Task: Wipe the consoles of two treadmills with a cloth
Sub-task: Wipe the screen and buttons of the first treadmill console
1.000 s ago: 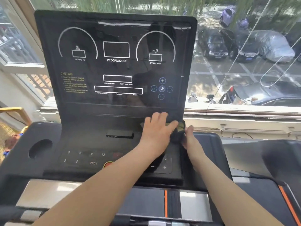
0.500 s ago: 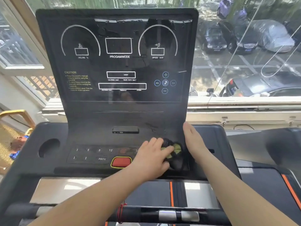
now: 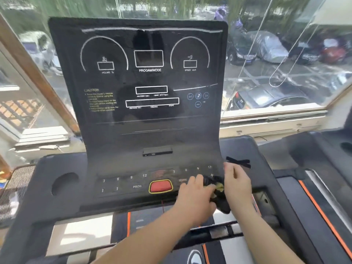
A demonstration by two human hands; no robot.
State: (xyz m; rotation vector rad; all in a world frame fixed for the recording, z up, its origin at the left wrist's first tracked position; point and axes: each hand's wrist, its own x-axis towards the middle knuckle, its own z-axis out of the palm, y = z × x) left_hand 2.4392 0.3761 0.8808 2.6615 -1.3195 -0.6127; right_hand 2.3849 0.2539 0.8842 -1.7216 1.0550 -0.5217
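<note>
Console [image 3: 144, 130] dusty, by window [image 3: 285, 63]; cars [image 3: 266, 96] outside.

1. Two bare hands: the left hand [image 3: 194, 197] and the right hand [image 3: 238, 181].
2. One dark cloth [image 3: 219, 189] with yellow patches.
3. Two treadmills: the near treadmill's console [image 3: 152, 82], and a second treadmill [image 3: 323, 159] showing only partly at the right edge.
4. One red oval button [image 3: 160, 185] with a yellow rim.
5. One round cup recess [image 3: 63, 182] on the left of the console deck.
6. Two arc-shaped gauges [image 3: 103, 54] printed on the display panel.
</note>
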